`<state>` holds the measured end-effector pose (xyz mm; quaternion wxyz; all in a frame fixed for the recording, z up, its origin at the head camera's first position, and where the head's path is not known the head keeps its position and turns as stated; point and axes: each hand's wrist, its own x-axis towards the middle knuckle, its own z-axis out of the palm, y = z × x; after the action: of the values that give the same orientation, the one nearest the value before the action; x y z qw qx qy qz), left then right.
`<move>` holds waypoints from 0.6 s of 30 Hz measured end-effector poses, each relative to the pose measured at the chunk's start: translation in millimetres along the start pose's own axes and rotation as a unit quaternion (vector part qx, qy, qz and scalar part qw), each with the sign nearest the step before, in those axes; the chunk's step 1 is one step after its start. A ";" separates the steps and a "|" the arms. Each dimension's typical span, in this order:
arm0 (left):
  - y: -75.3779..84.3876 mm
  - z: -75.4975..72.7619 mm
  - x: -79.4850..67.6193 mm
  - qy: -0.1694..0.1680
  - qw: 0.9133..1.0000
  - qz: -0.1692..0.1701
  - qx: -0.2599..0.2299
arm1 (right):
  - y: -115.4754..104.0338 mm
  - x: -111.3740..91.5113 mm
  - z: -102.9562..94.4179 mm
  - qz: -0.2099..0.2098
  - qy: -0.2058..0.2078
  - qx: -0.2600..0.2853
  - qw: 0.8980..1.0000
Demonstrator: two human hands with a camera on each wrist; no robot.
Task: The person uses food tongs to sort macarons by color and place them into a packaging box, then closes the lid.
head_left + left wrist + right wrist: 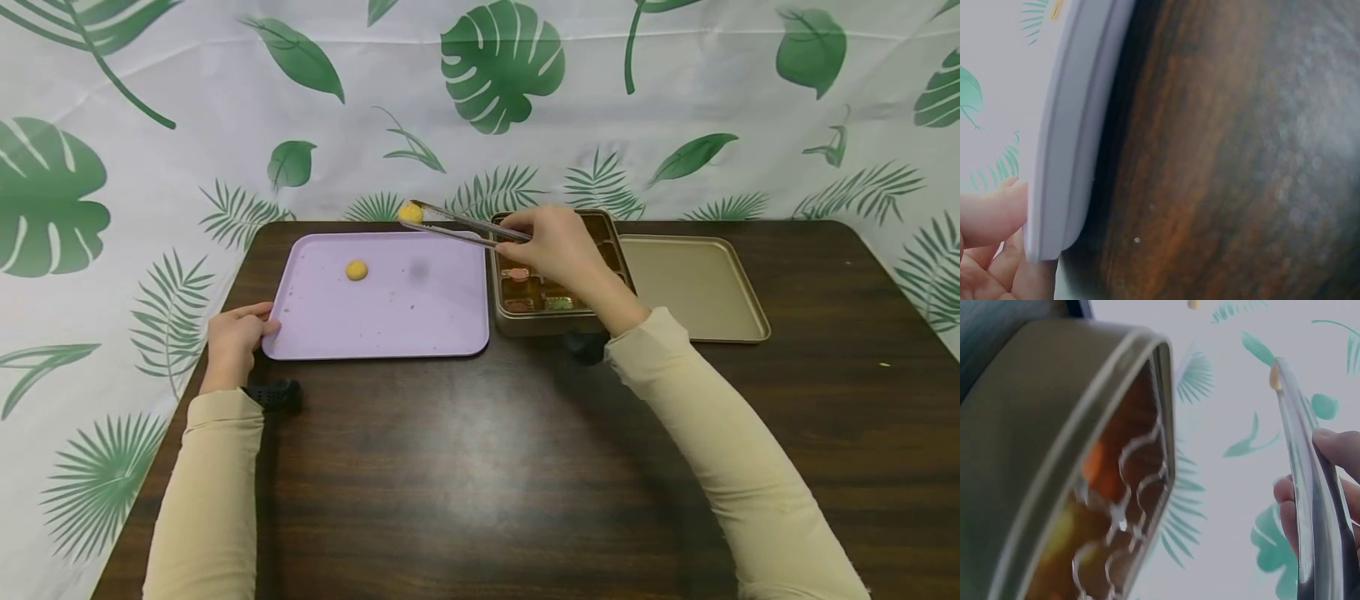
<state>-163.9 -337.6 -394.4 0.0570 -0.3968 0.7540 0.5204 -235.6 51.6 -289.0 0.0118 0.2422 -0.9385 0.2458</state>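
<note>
My right hand grips metal tongs, whose tips hold a small yellow ball above the back right part of the lilac tray. A second yellow ball lies on that tray, left of its middle. At the tray's left edge, my left hand pinches the rim; the left wrist view shows the thumb on one side and fingers under the corner. Beneath my right hand stands a gold tin with a divided insert, some compartments holding pink and green pieces.
A flat gold lid lies right of the tin, partly behind it. Crumbs dot the lilac tray. The dark wooden table ends at a leaf-patterned cloth at the back and left. A small pale scrap lies far right.
</note>
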 end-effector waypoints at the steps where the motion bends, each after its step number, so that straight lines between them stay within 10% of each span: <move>1: -0.1 0.2 0.0 0.002 1.000 0.000 0.001 | 1.9 -2.8 -3.4 0.000 0.007 0.000 1.000; 18: -1.8 1.3 2.1 0.012 1.000 0.019 0.015 | 46.6 -54.5 -39.5 0.041 0.071 -0.006 0.997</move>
<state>-164.5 -337.9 -397.4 0.0437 -0.3883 0.7693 0.5054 -212.8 130.0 -283.2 0.0698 0.1853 -0.9458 0.2573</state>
